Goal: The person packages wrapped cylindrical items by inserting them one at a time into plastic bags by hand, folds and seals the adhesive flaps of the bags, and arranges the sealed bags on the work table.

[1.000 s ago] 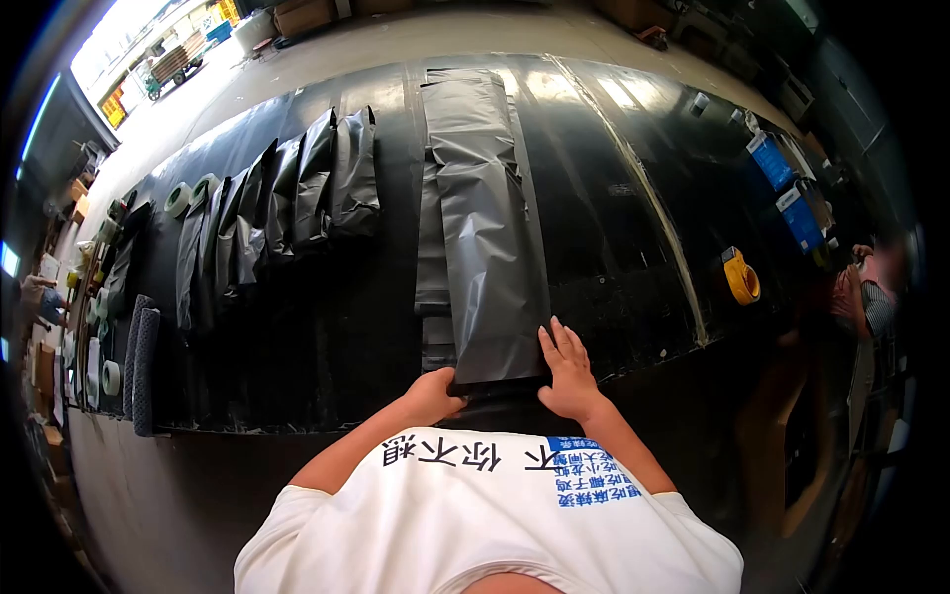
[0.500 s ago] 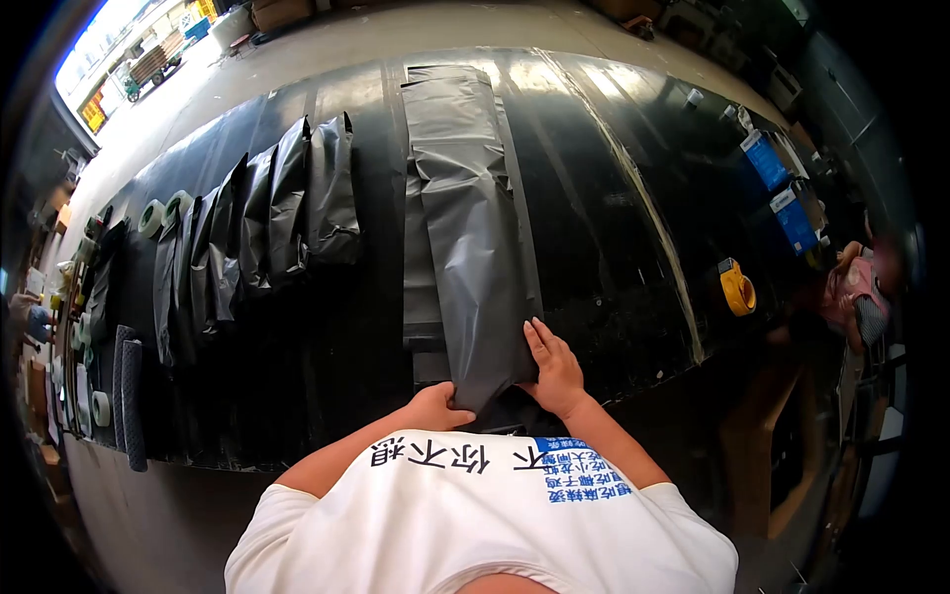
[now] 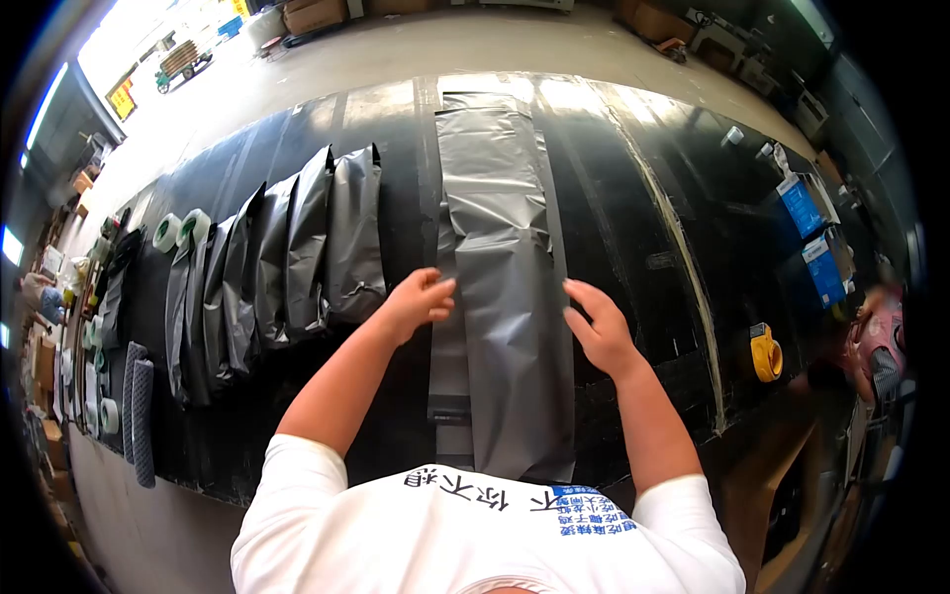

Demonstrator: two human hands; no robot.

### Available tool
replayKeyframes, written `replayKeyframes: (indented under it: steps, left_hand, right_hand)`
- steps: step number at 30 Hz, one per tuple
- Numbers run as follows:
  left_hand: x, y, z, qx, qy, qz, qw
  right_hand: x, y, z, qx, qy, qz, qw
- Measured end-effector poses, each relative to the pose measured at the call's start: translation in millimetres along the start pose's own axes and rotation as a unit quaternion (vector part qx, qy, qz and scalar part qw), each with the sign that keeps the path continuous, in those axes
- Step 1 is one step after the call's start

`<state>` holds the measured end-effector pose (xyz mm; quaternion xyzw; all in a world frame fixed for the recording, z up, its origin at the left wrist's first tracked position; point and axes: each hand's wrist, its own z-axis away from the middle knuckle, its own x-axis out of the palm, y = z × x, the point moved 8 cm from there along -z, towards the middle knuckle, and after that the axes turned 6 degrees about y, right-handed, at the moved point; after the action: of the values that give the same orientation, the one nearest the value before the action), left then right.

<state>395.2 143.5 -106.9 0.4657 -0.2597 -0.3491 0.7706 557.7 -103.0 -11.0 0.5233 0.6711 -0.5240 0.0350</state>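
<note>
Long grey plastic mailing bags (image 3: pixel 505 327) lie flat in an overlapping stack, running lengthwise away from me on the black table (image 3: pixel 633 416). My left hand (image 3: pixel 416 303) hovers by the stack's left edge, fingers loosely bent and apart, holding nothing. At the right edge is my right hand (image 3: pixel 602 325), thumb and fingers spread; whether it touches the plastic I cannot tell. To the left lies a row of several filled grey bags (image 3: pixel 351 238), leaning on one another.
A yellow tape roll (image 3: pixel 765 353) and blue-and-white boxes (image 3: pixel 821 267) lie on the right. Clear tape rolls (image 3: pixel 193 228) and rolled grey padded material (image 3: pixel 142 416) are on the left. Part of another person in pink (image 3: pixel 876 342) shows at the far right.
Both hands have let go of the top bag's near end and moved forward along its sides. That end now lies flatter and wider. The camera view has shifted slightly.
</note>
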Motion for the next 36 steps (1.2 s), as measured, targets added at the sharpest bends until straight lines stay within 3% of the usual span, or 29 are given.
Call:
replayKeyframes:
  steps: [1,4,8,9,11,12,13,15,18,22,25,28,29,30,32,33,34,36]
  left_hand:
    - [6,15,-31,0.026,0.021,-0.013,0.999]
    - [9,30,-101,-0.008,0.139,-0.069,0.988]
    - [12,22,-176,-0.037,0.1,0.02,0.994]
    - [17,22,-193,-0.033,0.037,0.061,0.997]
    - [11,28,-223,-0.057,0.053,0.087,0.993]
    - [14,32,-236,-0.073,0.0,0.11,0.991]
    - [17,36,-252,-0.087,-0.054,0.133,0.986]
    - [10,45,-287,-0.05,-0.007,0.152,0.987]
    - [18,90,-276,0.024,0.052,0.134,0.989]
    - [60,161,-214,0.201,-0.102,0.077,0.971]
    - [77,164,-128,0.379,-0.18,-0.039,0.907]
    - [77,150,-53,0.502,-0.211,-0.192,0.816]
    - [79,141,-35,0.529,-0.216,-0.242,0.784]
    - [82,128,-19,0.555,-0.207,-0.3,0.748]
    - [89,107,7,0.611,-0.168,-0.405,0.659]
    - [86,91,7,0.591,-0.179,-0.452,0.644]
    - [84,87,12,0.605,-0.147,-0.443,0.645]
    - [74,74,12,0.595,-0.079,-0.425,0.677]
  right_hand:
    - [14,4,-28,-0.025,0.01,0.041,0.999]
    - [62,34,-84,-0.058,0.03,0.112,0.991]
    - [86,51,-113,-0.036,0.009,0.16,0.986]
    - [88,49,-117,-0.043,-0.003,0.183,0.982]
    - [90,43,-127,-0.056,-0.031,0.231,0.971]
    - [89,31,-129,-0.12,0.018,0.199,0.972]
    - [95,32,-130,-0.102,-0.002,0.185,0.977]
    - [106,31,-128,-0.068,-0.041,0.155,0.985]
    - [111,35,-131,-0.058,-0.044,0.162,0.984]
    - [111,45,-132,-0.076,-0.037,0.174,0.981]
    - [83,78,-131,0.054,-0.029,0.125,0.99]
    - [39,140,-119,0.183,0.164,0.109,0.963]
    - [55,149,-130,0.165,0.137,-0.252,0.944]
    - [74,201,-131,0.319,0.124,-0.455,0.822]
    - [68,168,-141,0.207,0.014,-0.408,0.889]
    - [64,149,-144,0.144,-0.032,-0.386,0.911]
    - [56,132,-141,0.124,-0.069,-0.309,0.94]
    - [42,93,-125,0.168,-0.129,-0.311,0.926]
